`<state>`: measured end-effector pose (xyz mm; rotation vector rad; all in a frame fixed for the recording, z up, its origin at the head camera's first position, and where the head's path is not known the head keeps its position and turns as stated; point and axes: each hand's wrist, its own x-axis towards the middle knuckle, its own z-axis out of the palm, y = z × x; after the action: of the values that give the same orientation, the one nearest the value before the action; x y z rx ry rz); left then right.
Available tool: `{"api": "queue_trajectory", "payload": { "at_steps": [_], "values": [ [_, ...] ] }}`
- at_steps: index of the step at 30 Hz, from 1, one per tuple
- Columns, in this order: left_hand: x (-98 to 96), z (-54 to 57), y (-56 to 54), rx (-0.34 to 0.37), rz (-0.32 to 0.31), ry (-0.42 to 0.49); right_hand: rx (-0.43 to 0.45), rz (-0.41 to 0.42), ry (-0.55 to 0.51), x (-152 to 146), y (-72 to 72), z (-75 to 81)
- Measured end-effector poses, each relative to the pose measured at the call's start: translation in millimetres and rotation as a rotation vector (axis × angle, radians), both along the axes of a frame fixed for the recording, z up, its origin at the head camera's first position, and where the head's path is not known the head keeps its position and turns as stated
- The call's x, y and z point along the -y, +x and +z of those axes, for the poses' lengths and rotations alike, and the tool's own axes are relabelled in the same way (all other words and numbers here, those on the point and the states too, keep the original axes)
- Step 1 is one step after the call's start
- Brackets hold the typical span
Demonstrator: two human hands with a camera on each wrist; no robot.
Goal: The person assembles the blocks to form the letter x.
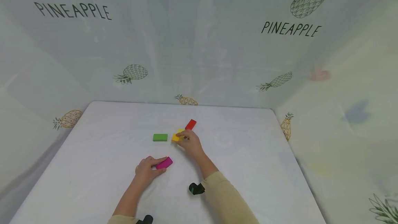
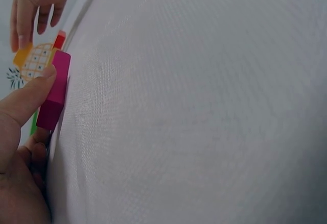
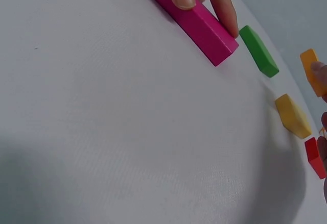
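Note:
My left hand (image 1: pixel 148 170) grips a magenta block (image 1: pixel 164 162) between thumb and fingers, low over the white table. In the right wrist view the magenta block (image 3: pixel 196 26) lies slantwise under the left thumb. Farther forward, my right hand (image 1: pixel 191 143) pinches an orange block (image 3: pixel 310 71) and holds it up off the table. A yellow block (image 3: pixel 292 117) rests on the table just below it, partly hidden by the hand in the head view. Beyond the right fingers lies a red block (image 1: pixel 191 124). To the left of the orange block is a green block (image 1: pixel 160 137).
The white table (image 1: pixel 248 155) has its far edge against a curtain (image 1: pixel 199 44) printed with pineapples. A black wrist device (image 1: pixel 196 188) sits at the right sleeve, and another (image 1: pixel 145 220) at the left.

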<state>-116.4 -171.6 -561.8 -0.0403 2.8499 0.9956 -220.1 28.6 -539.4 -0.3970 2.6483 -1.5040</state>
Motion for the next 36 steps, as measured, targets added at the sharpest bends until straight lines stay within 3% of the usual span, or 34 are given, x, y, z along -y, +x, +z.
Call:
{"api": "queue_trajectory", "payload": {
  "at_steps": [12, 18, 25, 36],
  "values": [
    [1.3, -1.2, -0.2, 0.021, 0.010, 0.004, 0.006, -0.023, -0.068, -5, 18.2, -7.3],
    [0.7, 0.0, -1.4, 0.027, 0.015, 0.000, -0.047, -0.024, -0.071, -6, 23.5, -11.9],
    [0.9, -3.0, -3.9, 0.038, 0.024, -0.007, -0.013, -0.056, -0.103, -5, 33.7, -15.1],
    [0.3, 1.0, -2.8, 0.035, 0.023, 0.009, -0.013, -0.118, -0.141, -3, 48.2, -26.7]
  ]
}}
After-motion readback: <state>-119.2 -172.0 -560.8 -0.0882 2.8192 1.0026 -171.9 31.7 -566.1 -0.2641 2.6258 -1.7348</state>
